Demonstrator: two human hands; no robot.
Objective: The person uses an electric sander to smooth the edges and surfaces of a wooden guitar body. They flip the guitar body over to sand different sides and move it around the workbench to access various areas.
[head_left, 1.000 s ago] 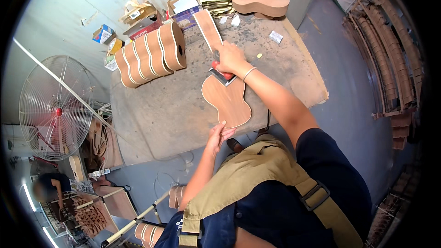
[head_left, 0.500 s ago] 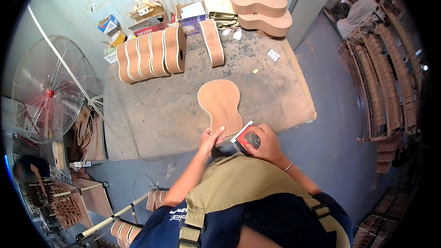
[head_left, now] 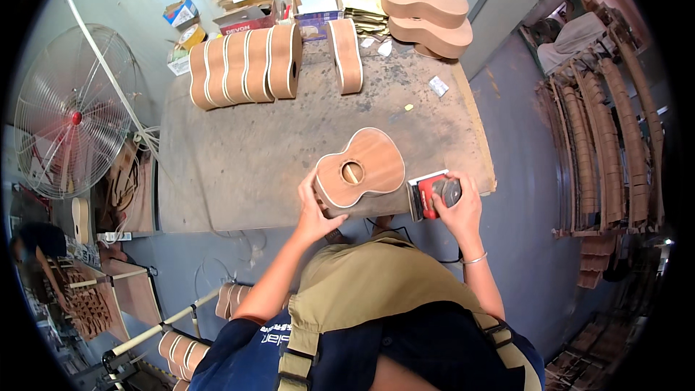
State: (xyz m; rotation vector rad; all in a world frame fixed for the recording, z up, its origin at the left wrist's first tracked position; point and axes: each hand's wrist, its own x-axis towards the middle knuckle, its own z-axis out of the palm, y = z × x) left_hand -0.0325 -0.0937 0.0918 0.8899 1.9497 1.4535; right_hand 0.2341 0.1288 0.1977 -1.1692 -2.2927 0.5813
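Observation:
A small wooden ukulele body [head_left: 376, 157] with pale edge binding is tilted over the near part of the workbench, its round sound hole facing up. My left hand [head_left: 311, 210] grips its lower left end, fingers along the rim and thumb at the near edge. To the right of the body, my right hand [head_left: 465, 206] is wrapped round a red and black power sander [head_left: 428, 195]. The sander is apart from the wood, at the bench's near edge, its flat pad turned toward the body.
Several matching bodies [head_left: 239, 65] stand in a row at the back left of the workbench [head_left: 239, 152], and one more [head_left: 344, 56] stands alone. Two larger guitar bodies [head_left: 427, 0] are stacked at the back right. A caged fan [head_left: 76, 117] is at left; wooden parts fill a rack [head_left: 586, 145] at right.
The ukulele body has been turned over, from its plain back to the face with the sound hole. My right hand has carried the sander to the right and farther from me.

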